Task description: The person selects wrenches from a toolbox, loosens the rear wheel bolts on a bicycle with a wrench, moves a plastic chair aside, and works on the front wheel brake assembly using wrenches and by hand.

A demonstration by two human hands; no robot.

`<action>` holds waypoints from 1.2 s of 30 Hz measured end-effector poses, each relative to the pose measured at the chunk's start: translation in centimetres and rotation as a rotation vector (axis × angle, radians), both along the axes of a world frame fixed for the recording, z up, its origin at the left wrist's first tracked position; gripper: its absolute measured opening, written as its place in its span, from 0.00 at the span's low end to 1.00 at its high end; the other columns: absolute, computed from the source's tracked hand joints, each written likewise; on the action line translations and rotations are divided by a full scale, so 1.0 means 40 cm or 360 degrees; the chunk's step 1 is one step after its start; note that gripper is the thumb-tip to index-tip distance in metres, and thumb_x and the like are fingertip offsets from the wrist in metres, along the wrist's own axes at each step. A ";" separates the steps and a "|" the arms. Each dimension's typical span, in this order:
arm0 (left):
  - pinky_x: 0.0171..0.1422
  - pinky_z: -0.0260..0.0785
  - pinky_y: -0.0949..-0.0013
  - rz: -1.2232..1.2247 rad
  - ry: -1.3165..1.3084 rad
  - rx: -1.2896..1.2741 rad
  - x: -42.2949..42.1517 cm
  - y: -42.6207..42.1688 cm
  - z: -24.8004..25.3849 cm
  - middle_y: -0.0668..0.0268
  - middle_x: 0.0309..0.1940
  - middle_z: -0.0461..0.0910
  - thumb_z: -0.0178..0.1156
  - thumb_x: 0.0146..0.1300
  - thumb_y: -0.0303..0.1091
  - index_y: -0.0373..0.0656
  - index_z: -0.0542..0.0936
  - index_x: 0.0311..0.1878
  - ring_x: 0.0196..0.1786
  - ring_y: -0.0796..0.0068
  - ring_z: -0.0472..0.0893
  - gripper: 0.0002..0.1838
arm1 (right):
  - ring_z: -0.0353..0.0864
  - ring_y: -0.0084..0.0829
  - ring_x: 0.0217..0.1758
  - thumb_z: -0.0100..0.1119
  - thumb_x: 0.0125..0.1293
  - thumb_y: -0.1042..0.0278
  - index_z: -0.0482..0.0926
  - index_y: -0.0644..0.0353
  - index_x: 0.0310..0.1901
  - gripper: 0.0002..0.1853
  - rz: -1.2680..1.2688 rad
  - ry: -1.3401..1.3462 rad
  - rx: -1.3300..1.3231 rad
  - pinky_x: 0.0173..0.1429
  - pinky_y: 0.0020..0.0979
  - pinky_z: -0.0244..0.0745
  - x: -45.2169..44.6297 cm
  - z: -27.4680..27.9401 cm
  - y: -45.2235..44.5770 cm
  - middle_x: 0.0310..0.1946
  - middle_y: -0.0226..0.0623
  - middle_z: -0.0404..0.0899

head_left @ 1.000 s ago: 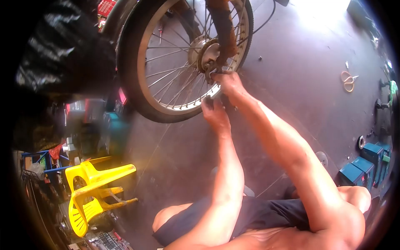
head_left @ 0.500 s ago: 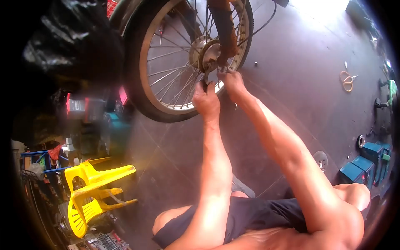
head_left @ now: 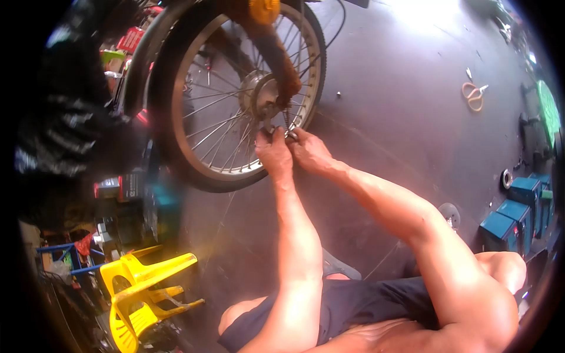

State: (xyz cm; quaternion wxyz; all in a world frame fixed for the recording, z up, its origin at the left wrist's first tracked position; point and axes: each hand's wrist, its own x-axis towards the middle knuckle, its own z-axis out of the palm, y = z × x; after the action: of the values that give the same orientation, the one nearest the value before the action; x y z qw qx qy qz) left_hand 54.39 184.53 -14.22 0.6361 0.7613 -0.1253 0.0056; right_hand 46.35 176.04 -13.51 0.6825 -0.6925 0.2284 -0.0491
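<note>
A spoked wheel (head_left: 189, 130) with a dark tyre stands upright in front of me, its hub (head_left: 254, 97) beside a rusty fork leg (head_left: 275, 59). Just below the hub, my left hand (head_left: 275, 154) is closed on a curved metal part (head_left: 268, 126) that reaches up to the hub; what it is, I cannot tell. My right hand (head_left: 311, 153) is close against the left, thumb and fingers pinching a small silvery metal piece (head_left: 291, 135). A thin, dark, ribbed rod or spring (head_left: 287, 117) rises from there to the fork end. The fingers partly hide both parts.
A yellow plastic chair (head_left: 141, 276) lies tipped over at lower left. Orange-handled scissors (head_left: 472, 97) lie on the dark floor at right, with teal boxes (head_left: 512, 217) below them. Black plastic sheeting (head_left: 70, 117) hangs at left.
My right hand has come down from the fork end to beside my left hand, with a small silvery piece now showing in its fingers. The view has shifted, so the wheel appears further left.
</note>
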 end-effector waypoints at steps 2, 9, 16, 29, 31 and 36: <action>0.44 0.72 0.67 -0.0049 0.0025 -0.0056 -0.009 -0.004 0.023 0.63 0.35 0.82 0.64 0.63 0.25 0.32 0.78 0.44 0.37 0.72 0.79 0.09 | 0.77 0.58 0.58 0.49 0.72 0.52 0.75 0.59 0.54 0.20 -0.0045 0.0014 0.0031 0.58 0.49 0.71 0.014 0.000 0.018 0.50 0.57 0.80; 0.49 0.70 0.70 -0.0120 0.0077 0.0152 0.002 0.009 0.031 0.64 0.42 0.81 0.61 0.64 0.20 0.31 0.78 0.51 0.43 0.75 0.78 0.12 | 0.80 0.46 0.57 0.53 0.72 0.52 0.76 0.64 0.56 0.23 -0.0192 -0.0075 0.0184 0.60 0.41 0.71 0.039 -0.037 -0.051 0.49 0.52 0.82; 0.46 0.70 0.70 -0.0130 0.0102 0.0190 -0.026 -0.010 0.077 0.64 0.41 0.81 0.61 0.63 0.21 0.30 0.78 0.52 0.41 0.76 0.77 0.15 | 0.79 0.31 0.40 0.57 0.70 0.57 0.80 0.64 0.46 0.16 -0.0391 -0.0497 0.0625 0.48 0.36 0.72 0.135 -0.043 -0.073 0.35 0.43 0.83; 0.46 0.72 0.69 0.0042 0.0036 0.0490 -0.037 -0.029 0.097 0.63 0.40 0.84 0.63 0.61 0.25 0.31 0.80 0.51 0.40 0.75 0.80 0.15 | 0.82 0.53 0.48 0.55 0.70 0.52 0.78 0.62 0.49 0.19 -0.0527 -0.0109 0.0038 0.51 0.45 0.73 0.090 0.038 -0.056 0.40 0.52 0.83; 0.45 0.73 0.69 0.0095 0.0096 0.0501 -0.049 -0.043 0.111 0.62 0.40 0.83 0.63 0.61 0.25 0.31 0.80 0.51 0.39 0.74 0.80 0.15 | 0.82 0.53 0.49 0.55 0.70 0.52 0.77 0.62 0.49 0.19 -0.0515 -0.0120 0.0057 0.51 0.45 0.73 0.087 0.035 -0.055 0.41 0.52 0.83; 0.46 0.73 0.69 -0.0005 0.0132 0.0243 -0.022 -0.023 0.069 0.61 0.42 0.83 0.63 0.60 0.25 0.33 0.80 0.52 0.41 0.73 0.80 0.16 | 0.84 0.45 0.48 0.58 0.69 0.52 0.78 0.62 0.48 0.19 -0.0408 -0.0254 0.0325 0.51 0.43 0.73 0.096 -0.011 -0.064 0.41 0.49 0.85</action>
State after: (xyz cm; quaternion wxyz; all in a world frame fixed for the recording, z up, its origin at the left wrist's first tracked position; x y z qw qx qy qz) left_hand 53.50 183.59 -11.44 0.5809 0.8070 -0.1000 -0.0365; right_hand 50.18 173.47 -13.93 0.7535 -0.5787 0.2636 -0.1670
